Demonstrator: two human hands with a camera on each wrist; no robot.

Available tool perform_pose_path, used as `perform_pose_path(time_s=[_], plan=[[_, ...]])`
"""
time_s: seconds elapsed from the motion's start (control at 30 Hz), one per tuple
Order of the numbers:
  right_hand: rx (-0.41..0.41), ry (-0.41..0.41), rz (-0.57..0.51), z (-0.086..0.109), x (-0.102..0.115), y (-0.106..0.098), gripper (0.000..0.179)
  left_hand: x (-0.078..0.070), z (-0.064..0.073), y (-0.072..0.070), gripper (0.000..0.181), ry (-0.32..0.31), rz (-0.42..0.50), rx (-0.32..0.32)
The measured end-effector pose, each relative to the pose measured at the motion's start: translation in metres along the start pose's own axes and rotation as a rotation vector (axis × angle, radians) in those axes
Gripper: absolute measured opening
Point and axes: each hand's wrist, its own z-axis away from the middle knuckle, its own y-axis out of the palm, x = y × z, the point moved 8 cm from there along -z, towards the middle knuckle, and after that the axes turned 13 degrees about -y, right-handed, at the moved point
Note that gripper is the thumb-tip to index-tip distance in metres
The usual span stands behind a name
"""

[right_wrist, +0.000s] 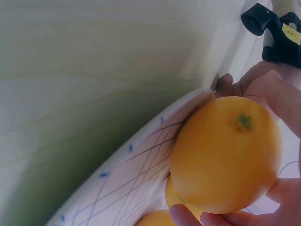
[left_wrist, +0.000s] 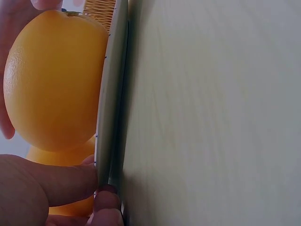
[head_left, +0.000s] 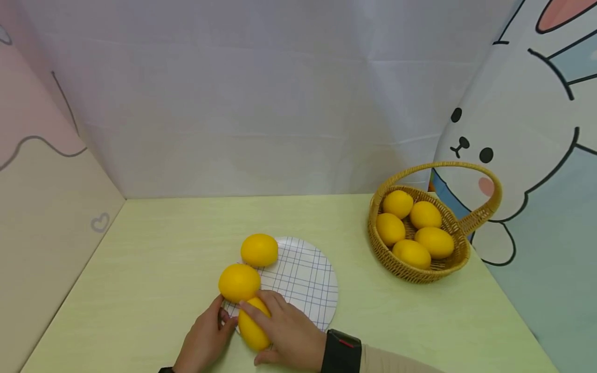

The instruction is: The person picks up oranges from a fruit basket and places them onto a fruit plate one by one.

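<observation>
A round white plate (head_left: 310,282) with a blue grid lies on the table, three oranges along its left side. My left hand (head_left: 203,338) pinches the plate's rim (left_wrist: 109,113), thumb above and fingertips under the edge. My right hand (head_left: 295,331) grips the nearest orange (head_left: 251,331) at the front of the plate, with fingers and thumb around it. That orange (right_wrist: 225,155) shows its green star-shaped stem end in the right wrist view. Just beyond it sits the middle orange (head_left: 239,283), close to my left fingertips. The third orange (head_left: 259,250) rests at the plate's far left edge.
At the back right of the pale table (head_left: 163,248) stands a wicker basket (head_left: 396,265) with a tall handle (head_left: 448,165), holding several more oranges (head_left: 435,242). A white cloth wall (head_left: 242,114) closes off the back, and printed cloths hang at both sides.
</observation>
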Motion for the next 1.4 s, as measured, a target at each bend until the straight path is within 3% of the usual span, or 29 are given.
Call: perform_pose_path(time_s=[0.3,0.5,0.87,1.03,1.4], plan=[[-0.039,0.057,-0.069,0.014,-0.017,-0.028,0.093,0.001,0.002,0.000,0.053,-0.015,0.009,0.004],[-0.034,0.158,-0.091,0.031,-0.039,-0.052,0.087,0.002,0.002,0.002,0.054,-0.035,0.010,0.015],[-0.214,0.249,0.041,0.066,-0.077,-0.113,0.078,0.001,0.006,0.004,0.052,-0.045,0.017,0.016],[-0.263,0.303,0.094,0.084,-0.096,-0.136,0.074,0.000,0.007,0.006,0.054,-0.044,0.021,0.014],[-0.352,0.327,0.169,0.117,-0.127,-0.174,0.067,0.001,0.011,0.007,0.051,-0.048,0.026,0.010]])
